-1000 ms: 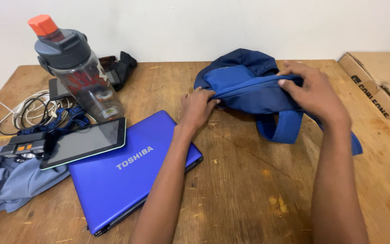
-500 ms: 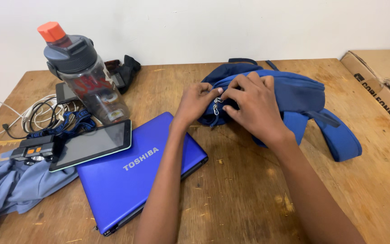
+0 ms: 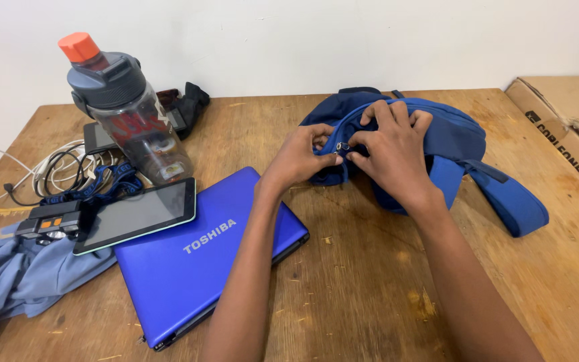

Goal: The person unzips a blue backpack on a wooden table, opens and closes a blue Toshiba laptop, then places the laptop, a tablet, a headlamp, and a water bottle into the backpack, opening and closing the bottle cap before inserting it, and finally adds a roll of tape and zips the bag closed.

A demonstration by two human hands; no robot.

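Observation:
A blue backpack (image 3: pixel 460 137) lies on the wooden table (image 3: pixel 370 268), its padded strap (image 3: pixel 514 201) trailing toward the right. My left hand (image 3: pixel 303 157) pinches the metal zipper pull (image 3: pixel 341 147) at the bag's left side. My right hand (image 3: pixel 393 151) presses down on the bag just beside it, fingers curled over the zipper seam. Both hands touch each other at the pull. A closed blue laptop (image 3: pixel 202 255) sits under my left forearm.
A tablet (image 3: pixel 139 214) rests on the laptop's left corner. A large clear water bottle (image 3: pixel 132 110) with an orange cap stands at the left, with cables (image 3: pixel 55 174), a headlamp (image 3: pixel 55 218) and a grey-blue cloth (image 3: pixel 15 278). A cardboard box (image 3: pixel 571 127) sits at the right edge.
The backpack has been turned and laid flatter with its strap out to the right. My right hand moved left from the strap to the zipper, and both hands now meet at the pull.

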